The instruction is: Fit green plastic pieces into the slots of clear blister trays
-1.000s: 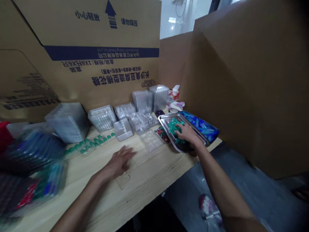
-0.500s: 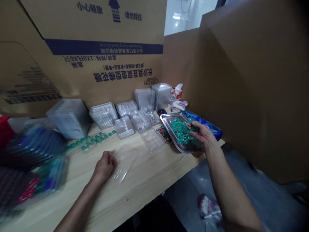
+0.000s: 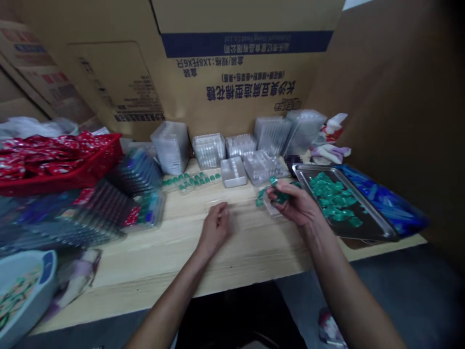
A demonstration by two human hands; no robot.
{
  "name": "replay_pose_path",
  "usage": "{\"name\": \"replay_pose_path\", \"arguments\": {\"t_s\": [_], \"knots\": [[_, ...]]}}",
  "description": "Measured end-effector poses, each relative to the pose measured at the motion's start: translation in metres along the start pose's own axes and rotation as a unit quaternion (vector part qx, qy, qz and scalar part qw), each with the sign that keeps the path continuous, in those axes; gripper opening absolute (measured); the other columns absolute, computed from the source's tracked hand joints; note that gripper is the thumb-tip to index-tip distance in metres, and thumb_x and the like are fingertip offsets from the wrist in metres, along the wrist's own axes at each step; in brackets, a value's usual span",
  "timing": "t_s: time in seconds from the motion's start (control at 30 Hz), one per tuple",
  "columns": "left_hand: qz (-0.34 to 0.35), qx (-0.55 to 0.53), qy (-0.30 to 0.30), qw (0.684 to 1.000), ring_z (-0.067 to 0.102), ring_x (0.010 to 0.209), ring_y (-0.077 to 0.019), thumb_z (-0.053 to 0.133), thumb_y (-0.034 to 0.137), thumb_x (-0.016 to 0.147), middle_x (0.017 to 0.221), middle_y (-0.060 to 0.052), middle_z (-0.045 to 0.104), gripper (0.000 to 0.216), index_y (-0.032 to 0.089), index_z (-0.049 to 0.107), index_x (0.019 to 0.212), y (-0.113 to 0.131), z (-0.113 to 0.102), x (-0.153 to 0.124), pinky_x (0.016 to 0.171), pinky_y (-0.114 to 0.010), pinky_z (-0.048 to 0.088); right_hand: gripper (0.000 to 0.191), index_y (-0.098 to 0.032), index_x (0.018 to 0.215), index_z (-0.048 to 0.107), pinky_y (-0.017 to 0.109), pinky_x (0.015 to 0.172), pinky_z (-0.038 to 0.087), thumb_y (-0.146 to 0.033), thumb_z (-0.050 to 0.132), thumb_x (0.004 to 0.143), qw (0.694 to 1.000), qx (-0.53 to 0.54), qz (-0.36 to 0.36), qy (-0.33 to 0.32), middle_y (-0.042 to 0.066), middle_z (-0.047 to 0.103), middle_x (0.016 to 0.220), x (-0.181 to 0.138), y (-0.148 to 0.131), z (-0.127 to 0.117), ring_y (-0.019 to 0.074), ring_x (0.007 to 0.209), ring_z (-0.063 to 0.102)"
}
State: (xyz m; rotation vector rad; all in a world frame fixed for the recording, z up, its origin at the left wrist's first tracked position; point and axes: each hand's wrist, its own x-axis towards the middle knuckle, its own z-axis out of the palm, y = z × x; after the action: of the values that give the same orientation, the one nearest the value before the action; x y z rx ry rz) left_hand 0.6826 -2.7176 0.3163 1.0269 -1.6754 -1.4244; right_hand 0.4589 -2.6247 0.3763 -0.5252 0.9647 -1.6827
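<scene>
Right hand gripped green pieces firmly as the left hand, grip unclear, touched a clear tray on the worktop.

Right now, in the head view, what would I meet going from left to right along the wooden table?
red basket, stack of clear plastic trays, left hand, right hand holding green pieces, steel tray, blue-filled plastic bag

Past the left hand, a hand can pass over the wooden tabletop toward the clear plastic trays. The right hand and the steel tray of green pieces block the right, stacked blister packs the left, and a cardboard carton the back.
</scene>
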Motion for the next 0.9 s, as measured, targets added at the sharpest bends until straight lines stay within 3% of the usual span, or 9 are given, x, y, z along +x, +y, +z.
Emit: {"name": "replay_pose_path", "arguments": {"t_s": [0.03, 0.1, 0.17, 0.27, 0.37, 0.6, 0.67, 0.77, 0.9], "knots": [[-0.050, -0.103, -0.046, 0.992, 0.062, 0.108, -0.0271, 0.065, 0.043, 0.084, 0.120, -0.014, 0.063, 0.038, 0.020, 0.064, 0.115, 0.004, 0.006, 0.002, 0.094, -0.043, 0.049, 0.014, -0.019, 0.076, 0.058, 0.016, 0.041, 0.043, -0.018, 0.071, 0.070, 0.999, 0.010, 0.027, -0.020, 0.003, 0.067, 0.075, 0.004, 0.016, 0.011, 0.0106, 0.061, 0.057], [-0.150, -0.273, -0.128, 0.942, 0.068, 0.090, -0.0237, 0.062, 0.054, 0.085, 0.110, -0.014, 0.068, 0.047, 0.017, 0.065, 0.114, 0.008, 0.016, 0.008, 0.082, -0.039, 0.055, 0.015, -0.018, 0.075, 0.060, 0.017, 0.042, 0.041, -0.020, 0.073, 0.068, 0.997, 0.021, 0.066, -0.045, 0.002, 0.067, 0.074, 0.011, 0.047, 0.025, 0.0098, 0.059, 0.056], [-0.202, -0.350, -0.152, 0.902, 0.069, 0.076, -0.0200, 0.064, 0.055, 0.084, 0.099, -0.014, 0.071, 0.048, 0.012, 0.068, 0.105, 0.005, 0.020, 0.013, 0.073, -0.034, 0.057, 0.017, -0.017, 0.074, 0.061, 0.018, 0.041, 0.040, -0.024, 0.075, 0.068, 0.996, 0.010, 0.077, -0.045, 0.002, 0.067, 0.073, 0.016, 0.071, 0.029, 0.0099, 0.058, 0.056], [-0.215, -0.347, -0.108, 0.906, 0.067, 0.066, -0.0148, 0.072, 0.036, 0.082, 0.085, -0.012, 0.072, 0.030, 0.009, 0.071, 0.093, -0.005, 0.019, 0.016, 0.067, -0.028, 0.057, 0.021, -0.017, 0.074, 0.062, 0.020, 0.042, 0.040, -0.028, 0.078, 0.066, 0.997, -0.032, 0.069, -0.011, 0.000, 0.066, 0.070, 0.019, 0.091, 0.022, 0.0108, 0.057, 0.056], [-0.226, -0.333, -0.095, 0.910, 0.066, 0.064, -0.0131, 0.073, 0.023, 0.080, 0.080, -0.010, 0.073, 0.022, 0.008, 0.072, 0.096, -0.014, 0.014, 0.015, 0.065, -0.027, 0.057, 0.025, -0.018, 0.078, 0.063, 0.020, 0.044, 0.043, -0.029, 0.080, 0.064, 0.996, -0.050, 0.077, 0.019, 0.000, 0.067, 0.072, 0.017, 0.096, 0.011, 0.0107, 0.057, 0.057], [-0.192, -0.321, -0.081, 0.924, 0.065, 0.068, -0.0139, 0.084, 0.027, 0.066, 0.078, -0.008, 0.073, 0.028, 0.011, 0.075, 0.086, -0.019, 0.014, 0.017, 0.069, -0.027, 0.051, 0.031, -0.019, 0.084, 0.063, 0.021, 0.049, 0.044, -0.040, 0.078, 0.067, 0.987, -0.131, 0.045, 0.079, 0.002, 0.068, 0.077, 0.011, 0.103, -0.003, 0.0127, 0.064, 0.060], [-0.153, -0.292, -0.071, 0.941, 0.062, 0.069, -0.0125, 0.086, 0.028, 0.062, 0.079, -0.007, 0.073, 0.030, 0.011, 0.076, 0.085, -0.018, 0.015, 0.018, 0.070, -0.026, 0.048, 0.030, -0.019, 0.088, 0.065, 0.024, 0.055, 0.047, -0.042, 0.074, 0.070, 0.969, -0.224, 0.017, 0.103, 0.002, 0.068, 0.079, 0.010, 0.106, -0.008, 0.0147, 0.069, 0.061], [-0.117, -0.270, -0.068, 0.953, 0.060, 0.070, -0.0115, 0.087, 0.027, 0.060, 0.081, -0.005, 0.073, 0.036, 0.014, 0.077, 0.092, -0.014, 0.016, 0.020, 0.070, -0.024, 0.044, 0.029, -0.020, 0.098, 0.069, 0.035, 0.077, 0.052, -0.042, 0.066, 0.078, 0.917, -0.386, -0.051, 0.083, 0.005, 0.071, 0.091, 0.009, 0.106, -0.016, 0.0204, 0.086, 0.064], [-0.125, -0.274, -0.074, 0.951, 0.060, 0.067, -0.0114, 0.087, 0.028, 0.058, 0.076, -0.004, 0.072, 0.035, 0.014, 0.077, 0.090, -0.012, 0.018, 0.028, 0.068, -0.024, 0.043, 0.033, -0.024, 0.110, 0.069, 0.047, 0.103, 0.042, -0.032, 0.062, 0.079, 0.848, -0.505, -0.147, 0.071, 0.008, 0.068, 0.118, 0.008, 0.100, -0.015, 0.0280, 0.113, 0.060]]}}
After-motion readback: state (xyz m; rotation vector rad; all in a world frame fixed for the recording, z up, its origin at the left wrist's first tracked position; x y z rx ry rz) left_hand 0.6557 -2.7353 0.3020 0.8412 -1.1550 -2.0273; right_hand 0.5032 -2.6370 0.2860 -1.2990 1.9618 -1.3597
